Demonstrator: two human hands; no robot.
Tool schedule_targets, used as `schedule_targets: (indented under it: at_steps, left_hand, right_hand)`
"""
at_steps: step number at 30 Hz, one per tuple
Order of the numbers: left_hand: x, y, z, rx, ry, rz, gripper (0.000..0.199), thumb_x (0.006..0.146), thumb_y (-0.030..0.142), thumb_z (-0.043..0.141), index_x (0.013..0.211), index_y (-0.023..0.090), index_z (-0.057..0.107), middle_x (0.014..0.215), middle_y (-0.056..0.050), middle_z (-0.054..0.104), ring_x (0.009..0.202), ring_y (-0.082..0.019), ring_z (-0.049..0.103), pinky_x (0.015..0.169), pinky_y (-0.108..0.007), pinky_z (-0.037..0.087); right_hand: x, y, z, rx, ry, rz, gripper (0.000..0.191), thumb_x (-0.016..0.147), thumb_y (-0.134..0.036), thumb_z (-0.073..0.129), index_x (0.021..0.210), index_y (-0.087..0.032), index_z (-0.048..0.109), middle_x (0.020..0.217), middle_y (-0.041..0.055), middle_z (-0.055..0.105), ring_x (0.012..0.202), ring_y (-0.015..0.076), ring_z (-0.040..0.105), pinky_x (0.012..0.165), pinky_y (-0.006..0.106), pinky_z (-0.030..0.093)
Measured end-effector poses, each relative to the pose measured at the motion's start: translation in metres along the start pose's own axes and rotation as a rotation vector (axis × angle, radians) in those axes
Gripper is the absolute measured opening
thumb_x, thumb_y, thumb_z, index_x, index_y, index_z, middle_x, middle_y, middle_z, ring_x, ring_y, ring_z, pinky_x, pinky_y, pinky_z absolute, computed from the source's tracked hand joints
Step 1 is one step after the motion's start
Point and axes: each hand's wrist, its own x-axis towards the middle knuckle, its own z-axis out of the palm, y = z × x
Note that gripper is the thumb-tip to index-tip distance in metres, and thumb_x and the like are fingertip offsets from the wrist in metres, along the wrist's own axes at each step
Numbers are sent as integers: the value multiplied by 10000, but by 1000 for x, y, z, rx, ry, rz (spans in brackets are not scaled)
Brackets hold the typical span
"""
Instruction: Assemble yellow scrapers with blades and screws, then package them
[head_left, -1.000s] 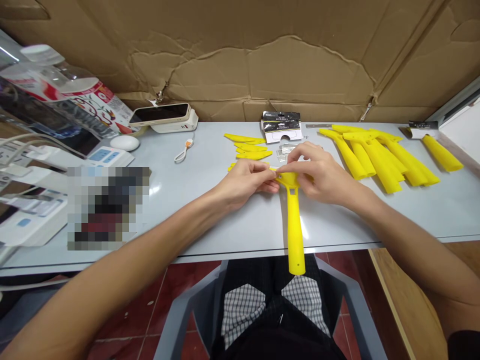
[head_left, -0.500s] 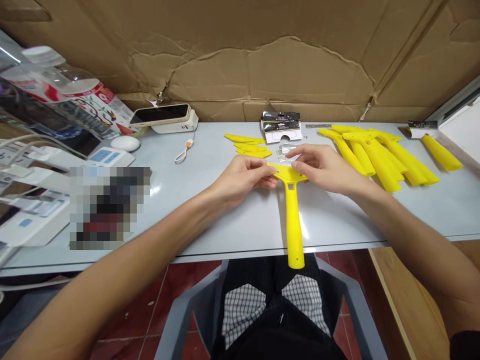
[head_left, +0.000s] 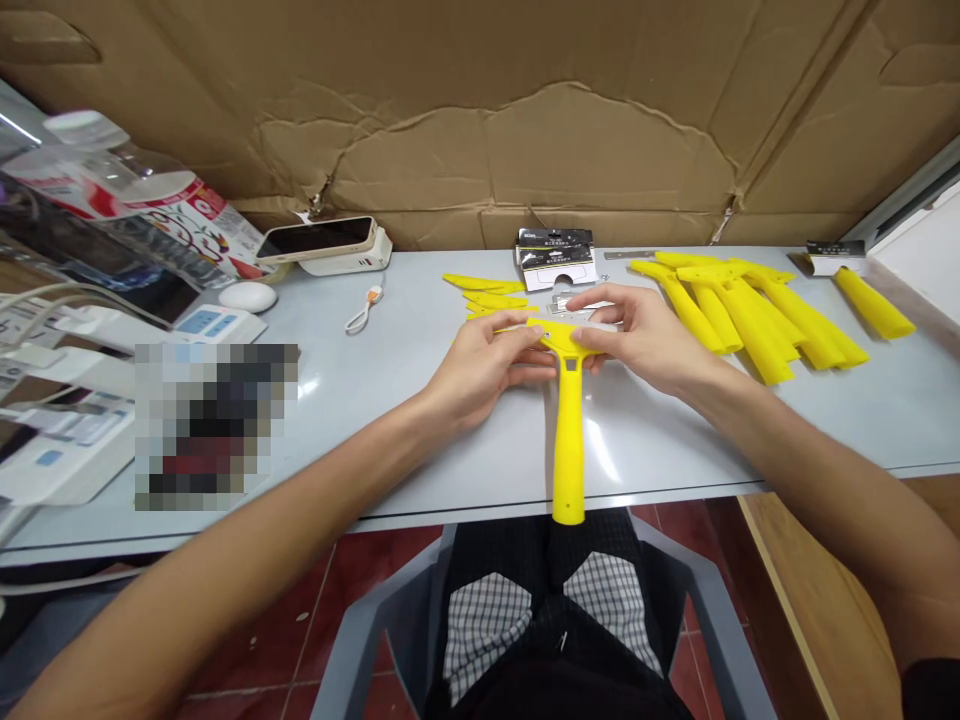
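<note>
A yellow plastic scraper lies on the pale table [head_left: 660,450], its long handle [head_left: 568,440] pointing toward me. My left hand [head_left: 487,365] grips the left end of its wide head [head_left: 551,338], and my right hand [head_left: 637,335] holds the right end. Any part under my fingers is hidden. Just beyond my hands lie small metal blades [head_left: 570,303] and flat yellow wedge pieces [head_left: 487,295]. Several yellow handles [head_left: 739,310] are heaped to the right.
A black-and-white packaging card [head_left: 555,258] stands behind the blades, with one more yellow handle [head_left: 874,303] at far right. A phone on a power bank [head_left: 315,238], a white mouse [head_left: 247,296] and a short cable [head_left: 365,310] lie left. Cardboard [head_left: 487,140] backs the table.
The scraper's handle end has shifted left and slightly away from me, and the handle now points straight toward me. My hands have stayed on the head, with the right hand lower on it.
</note>
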Motion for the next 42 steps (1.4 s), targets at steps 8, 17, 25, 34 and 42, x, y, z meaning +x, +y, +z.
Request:
schedule_targets:
  at_steps: [8,17,25,34,42]
  left_hand:
    - [-23,-8,12,364,7,130,843,787,184,926,1536,212,539,1294,-161,721,741,-177,778,686,-360,676]
    - [-18,-16,2,884,-74,496,433,962,210,673,1391,195,734,1207,-117,773,818,-211,731,810,-428,644]
    - [-16,-9,-1,869,-70,553,328,941,279,782,1268,260,790,1037,-64,771,985,-276,695,994,-426,550]
    - [-18,-2,-1,796,12,460,437,836,190,830,1270,237,822,940,-22,741,793,-196,654,805,-320,552]
    - [-15,13,0,279,-125,24,311,801,192,809,1097,128,734,730,0,668,429,-87,508,387,-235,367]
  right_hand:
    - [2,8,7,156,117,27,269,894,-142,829,1115,-236,707,729,-28,687,600,171,747,675,350,705]
    - [0,7,11,184,118,76,354,879,-120,815,1200,-218,703,697,-39,663,645,193,758,590,324,662]
    - [-1,9,10,132,108,39,383,866,-157,847,1198,-246,679,699,-66,636,633,163,718,604,311,639]
    - [-6,0,11,103,69,68,328,997,-381,785,1264,-243,654,990,55,776,734,199,791,566,294,612]
    - [7,-8,-17,30,137,9,526,1006,-722,641,1207,-238,686,1036,101,790,745,204,741,574,299,566]
